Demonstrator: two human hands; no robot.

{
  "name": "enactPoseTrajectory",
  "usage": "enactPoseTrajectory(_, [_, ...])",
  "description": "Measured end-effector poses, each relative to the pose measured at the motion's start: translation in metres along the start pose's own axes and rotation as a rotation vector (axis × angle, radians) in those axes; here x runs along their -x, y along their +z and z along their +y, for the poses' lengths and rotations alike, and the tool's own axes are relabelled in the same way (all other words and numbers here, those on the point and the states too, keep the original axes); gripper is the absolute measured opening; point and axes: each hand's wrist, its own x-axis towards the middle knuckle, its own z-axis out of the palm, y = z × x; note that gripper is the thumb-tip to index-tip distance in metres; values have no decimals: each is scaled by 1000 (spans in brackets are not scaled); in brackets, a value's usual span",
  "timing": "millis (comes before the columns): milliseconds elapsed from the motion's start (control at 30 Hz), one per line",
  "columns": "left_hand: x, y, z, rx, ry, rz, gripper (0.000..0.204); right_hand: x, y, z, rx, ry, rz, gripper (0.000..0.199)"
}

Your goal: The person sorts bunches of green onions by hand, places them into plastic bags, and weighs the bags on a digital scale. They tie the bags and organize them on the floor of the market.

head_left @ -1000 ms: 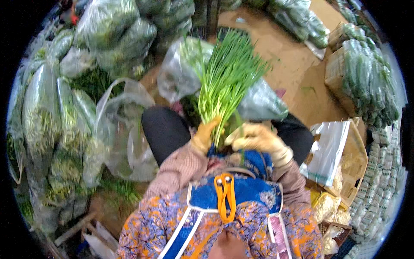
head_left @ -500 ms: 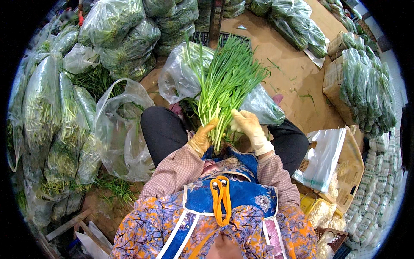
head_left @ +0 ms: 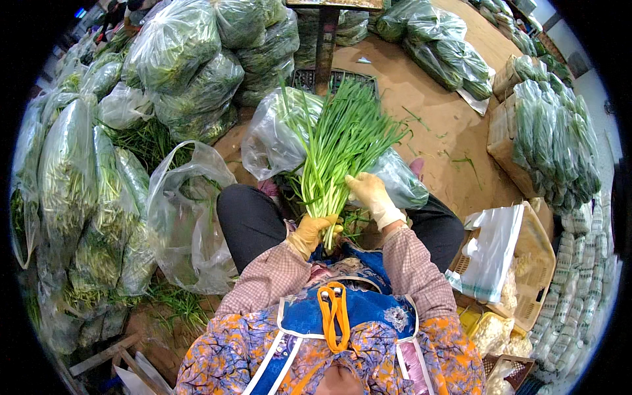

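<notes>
Two gloved hands work a bunch of green chives (head_left: pixel 339 155) above the person's lap. The left hand (head_left: pixel 318 230), in a yellowish rubber glove, has its grip clamped round the pale stalk ends at the bottom of the bunch, as it did half a second ago. The right hand (head_left: pixel 372 197), in a paler glove, lay lower against the stalks a second ago; now it has climbed up the right side of the bunch, fingers loosely spread and pressing on the leaves, not closed round them. The bunch stands upright, fanned wider at the top than before.

Below the hands show checked sleeves, a blue apron (head_left: pixel 342 316) with an orange loop, and dark trousers. A limp clear plastic bag (head_left: pixel 187 217) gapes open just left of the left knee. Right of the right knee a white plastic bag (head_left: pixel 490 253) drapes over a tan slatted crate (head_left: pixel 536 263).

The floor (head_left: pixel 434 125) is bare brown earth or board, littered with stray green blades. Behind the bunch lies a crinkled clear bag of greens (head_left: pixel 273 141). Further left and back, shiny stuffed bags of leafy greens (head_left: pixel 178 59) are heaped high. At far right, cardboard boxes (head_left: pixel 520 141) hold wrapped upright bundles.
</notes>
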Motion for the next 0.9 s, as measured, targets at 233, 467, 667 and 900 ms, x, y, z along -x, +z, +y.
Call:
enactPoseTrajectory(233, [-1, -3, -2, 27, 91, 21, 35, 31, 0, -22, 137, -561, 225, 20])
enactPoseTrajectory(467, [4, 15, 8, -27, 200, -57, 30, 84, 5, -18, -595, -257, -245, 17])
enactPoseTrajectory(667, [-4, -3, -1, -63, 179, 29, 22, 113, -20, -12, -1085, -250, -439, 22])
enactPoseTrajectory(900, [-3, -9, 4, -36, -43, -36, 28, 86, -16, 41, -993, -227, -10, 19])
